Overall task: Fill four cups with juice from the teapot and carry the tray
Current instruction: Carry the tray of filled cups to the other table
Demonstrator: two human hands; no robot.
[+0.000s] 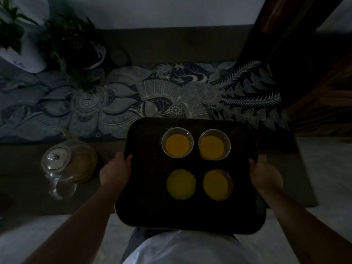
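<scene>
Juice-filled cups, four of them, are sitting on a dark rectangular tray that the person is holding in front of the body, its near edge overlapping a pale garment at the bottom of the view. The near-left cup and the near-right cup are showing yellow-orange juice almost to the brim; the far-left cup and the far-right cup are showing clear rims around the same juice. The four are standing apart in a square.

The left hand is gripping the tray's left edge, thumb lying over the rim and the other fingers hidden beneath. The right hand is gripping the right edge in the same way, thumb on top, its remaining fingers out of sight under the tray. Both forearms are reaching in from the bottom corners.

Left of the tray, a glass teapot with a clear lid is resting on a dark low table, well apart from the left hand. Beyond it and the tray, a blue-and-white patterned runner is stretching across the table. At the far left, a leafy plant is standing beside a white vase. The scene is dim, so finer detail cannot be made out.
</scene>
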